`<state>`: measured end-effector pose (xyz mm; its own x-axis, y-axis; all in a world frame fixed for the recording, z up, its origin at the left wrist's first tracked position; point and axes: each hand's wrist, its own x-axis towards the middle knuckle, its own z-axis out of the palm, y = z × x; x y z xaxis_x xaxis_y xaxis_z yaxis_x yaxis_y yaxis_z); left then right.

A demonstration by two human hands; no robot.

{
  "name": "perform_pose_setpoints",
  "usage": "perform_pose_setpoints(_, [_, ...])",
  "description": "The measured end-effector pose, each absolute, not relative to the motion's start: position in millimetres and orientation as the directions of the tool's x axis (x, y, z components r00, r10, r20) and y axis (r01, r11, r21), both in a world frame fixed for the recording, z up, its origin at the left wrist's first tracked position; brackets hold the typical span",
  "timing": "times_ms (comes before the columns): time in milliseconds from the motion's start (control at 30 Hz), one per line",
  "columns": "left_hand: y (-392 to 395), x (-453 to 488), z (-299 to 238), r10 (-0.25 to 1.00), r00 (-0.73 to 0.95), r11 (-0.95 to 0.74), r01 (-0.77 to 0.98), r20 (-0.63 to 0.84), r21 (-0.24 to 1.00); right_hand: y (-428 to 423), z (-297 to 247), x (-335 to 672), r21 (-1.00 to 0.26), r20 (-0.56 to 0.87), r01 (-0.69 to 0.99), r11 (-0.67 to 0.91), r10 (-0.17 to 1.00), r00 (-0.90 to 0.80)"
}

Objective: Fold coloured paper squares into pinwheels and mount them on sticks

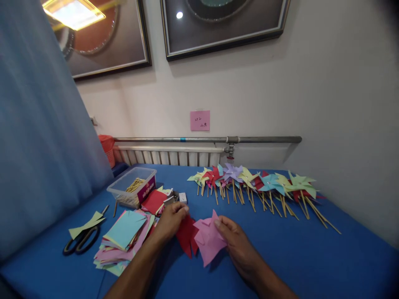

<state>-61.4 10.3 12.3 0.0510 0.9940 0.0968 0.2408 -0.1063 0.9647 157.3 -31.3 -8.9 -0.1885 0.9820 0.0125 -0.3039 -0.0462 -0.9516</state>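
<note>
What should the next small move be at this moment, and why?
I'd probably bring the left hand over to steady the pink paper's folded flaps at the middle. The right hand pinches that paper at its edge, while the left is at the red paper, its grip unclear. The pinwheels at the back have their points gathered at the centre.

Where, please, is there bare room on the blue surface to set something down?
The widest bare patch of blue surface lies right of the right hand, in front of the pinwheels. A smaller one lies between the plastic box and the pinwheels. The left side is crowded with scissors, box and paper stack.
</note>
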Motion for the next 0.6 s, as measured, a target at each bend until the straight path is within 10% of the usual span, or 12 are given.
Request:
perform_pose_setpoints(333, [-10,-56,32,0.939,0.343,-0.038,0.074,0.010,0.997,-36,0,157,-0.952,0.026,-0.304,-0.040,0.977,-0.210])
perform_pose_setpoints(600, [-5,-70,41,0.988,0.136,-0.063,-0.117,0.079,0.991,-30,-9,154,-0.940,0.017,-0.332,-0.071,0.967,-0.255])
